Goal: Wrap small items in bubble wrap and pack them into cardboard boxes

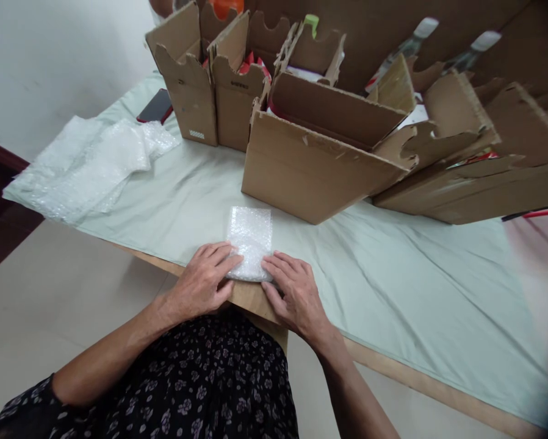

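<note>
A folded piece of bubble wrap [251,235] lies flat at the near edge of the cloth-covered table. My left hand [206,271] grips its near left corner, fingers curled over the top and thumb low at the table edge. On the opposite corner, my right hand [295,289] holds the wrap in the same way, with its thumb below the near edge. Whether anything is inside the wrap cannot be made out.
A loose pile of bubble wrap sheets [91,161] lies at the left end of the pale green cloth [415,292], near a dark phone [155,106]. Several open cardboard boxes [310,164] stand along the back. Two white-capped bottles [415,42] rise behind them.
</note>
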Demonstrator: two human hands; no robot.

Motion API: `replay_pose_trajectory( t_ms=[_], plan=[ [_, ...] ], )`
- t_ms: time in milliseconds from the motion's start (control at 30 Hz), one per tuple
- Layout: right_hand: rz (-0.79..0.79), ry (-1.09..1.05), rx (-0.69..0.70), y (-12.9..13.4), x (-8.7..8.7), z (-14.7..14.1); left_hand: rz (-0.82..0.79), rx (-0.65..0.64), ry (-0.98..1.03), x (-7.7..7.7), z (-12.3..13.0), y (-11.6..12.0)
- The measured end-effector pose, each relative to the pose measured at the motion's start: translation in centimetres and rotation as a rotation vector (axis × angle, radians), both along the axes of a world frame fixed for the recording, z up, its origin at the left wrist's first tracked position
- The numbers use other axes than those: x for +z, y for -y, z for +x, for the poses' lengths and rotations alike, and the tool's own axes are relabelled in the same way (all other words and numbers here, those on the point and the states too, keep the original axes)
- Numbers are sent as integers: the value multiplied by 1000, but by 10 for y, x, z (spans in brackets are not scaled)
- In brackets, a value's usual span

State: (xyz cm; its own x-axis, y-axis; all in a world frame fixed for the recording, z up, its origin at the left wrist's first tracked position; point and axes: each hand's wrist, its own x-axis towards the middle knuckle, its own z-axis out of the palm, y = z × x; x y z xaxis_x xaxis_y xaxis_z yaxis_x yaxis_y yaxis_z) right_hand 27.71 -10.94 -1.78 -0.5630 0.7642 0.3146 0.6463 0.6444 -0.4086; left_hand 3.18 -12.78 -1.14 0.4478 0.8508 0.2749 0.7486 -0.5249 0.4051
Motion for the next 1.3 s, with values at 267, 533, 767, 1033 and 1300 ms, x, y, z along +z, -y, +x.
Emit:
replay_pose_trajectory(
  t_ms=[267, 533, 767, 1033, 1300],
  plan=[
    [-90, -86, 4, -6, 7, 1, 23, 37, 77, -4, 1, -7],
    [-121, -64, 7, -8, 10, 2, -111, 7, 150, 0, -8, -15],
    [-139, -103, -30, -11, 10, -2, -116, 33, 193, 2, -6, -16],
    [-358, -191, -67, -10, 19, -2, -151, 106, 327, 7, -5, -11],
    [-151, -173, -238, -18, 5, -6, -65, 193, 296, -2, -1, -29]
  ],
)
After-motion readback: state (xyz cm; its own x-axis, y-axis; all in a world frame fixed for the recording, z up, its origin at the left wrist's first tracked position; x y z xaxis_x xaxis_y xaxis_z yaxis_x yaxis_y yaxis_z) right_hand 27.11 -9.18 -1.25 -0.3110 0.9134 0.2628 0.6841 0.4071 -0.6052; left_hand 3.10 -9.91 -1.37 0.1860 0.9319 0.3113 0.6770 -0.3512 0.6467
